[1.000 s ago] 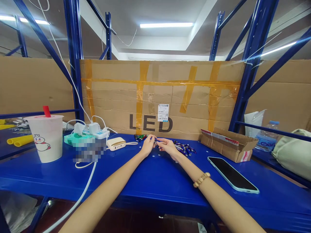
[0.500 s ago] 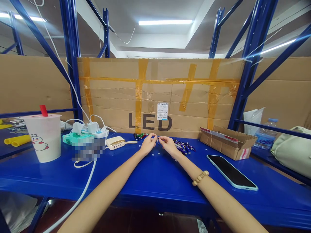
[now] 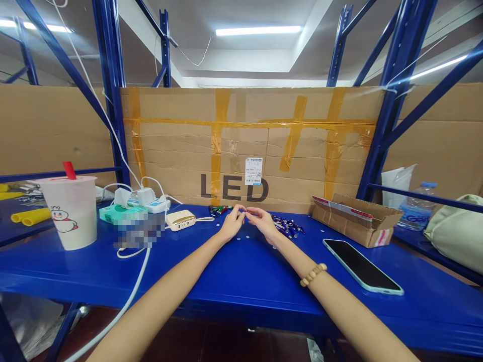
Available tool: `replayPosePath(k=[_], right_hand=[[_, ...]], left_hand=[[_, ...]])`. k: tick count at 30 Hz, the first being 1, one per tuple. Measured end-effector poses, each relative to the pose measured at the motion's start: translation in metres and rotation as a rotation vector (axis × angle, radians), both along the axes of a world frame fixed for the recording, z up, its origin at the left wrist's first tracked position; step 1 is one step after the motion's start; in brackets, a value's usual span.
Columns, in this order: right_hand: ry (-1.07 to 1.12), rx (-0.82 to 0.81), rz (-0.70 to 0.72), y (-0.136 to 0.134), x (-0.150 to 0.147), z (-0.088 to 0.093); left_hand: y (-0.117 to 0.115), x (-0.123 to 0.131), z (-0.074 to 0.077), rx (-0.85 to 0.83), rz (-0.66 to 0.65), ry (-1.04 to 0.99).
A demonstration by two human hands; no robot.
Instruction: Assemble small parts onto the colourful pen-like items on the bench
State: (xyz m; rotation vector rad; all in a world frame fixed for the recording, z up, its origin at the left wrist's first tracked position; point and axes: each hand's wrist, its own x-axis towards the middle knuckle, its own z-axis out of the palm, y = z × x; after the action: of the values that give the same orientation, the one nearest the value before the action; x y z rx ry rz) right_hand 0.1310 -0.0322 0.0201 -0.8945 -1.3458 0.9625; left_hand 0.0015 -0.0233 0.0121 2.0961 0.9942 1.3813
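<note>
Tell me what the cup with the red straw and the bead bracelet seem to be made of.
The cup looks like frosted translucent plastic: its matte wall glows pale. The bead bracelet looks like light wood, from its warm tan colour and soft sheen, though plastic is possible.

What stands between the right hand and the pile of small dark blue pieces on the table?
Nothing visible stands there. The right hand sits just beside the pile of small dark blue pieces, on the left side of it, above the blue table top.
</note>
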Motion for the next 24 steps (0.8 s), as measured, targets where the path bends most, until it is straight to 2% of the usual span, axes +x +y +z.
replayPosePath(k=[5,9,14,19,24], right_hand=[[0.271,-0.155,-0.022,0.0058,0.0018,-0.0017],[0.327,-0.266,-0.026,0.0081,0.0048,-0.0010],[0.267,-0.274,-0.022,0.0040,0.0064,-0.0009],[-0.011,-0.091,-0.043,0.0013,0.0029,-0.0016],[-0.164,-0.027,-0.058,0.0043,0.0032,-0.0025]], left_hand=[[-0.0040,0.0026,0.0038,0.071,-0.027,0.018],[-0.0013,0.0023,0.0036,0.115,-0.011,0.024],[-0.0004,0.0013,0.0024,0.104,0.006,0.057],[0.0034,0.0024,-0.0029,0.086,-0.022,0.055],[0.0055,0.0024,-0.0060,0.019,-0.008,0.023]])
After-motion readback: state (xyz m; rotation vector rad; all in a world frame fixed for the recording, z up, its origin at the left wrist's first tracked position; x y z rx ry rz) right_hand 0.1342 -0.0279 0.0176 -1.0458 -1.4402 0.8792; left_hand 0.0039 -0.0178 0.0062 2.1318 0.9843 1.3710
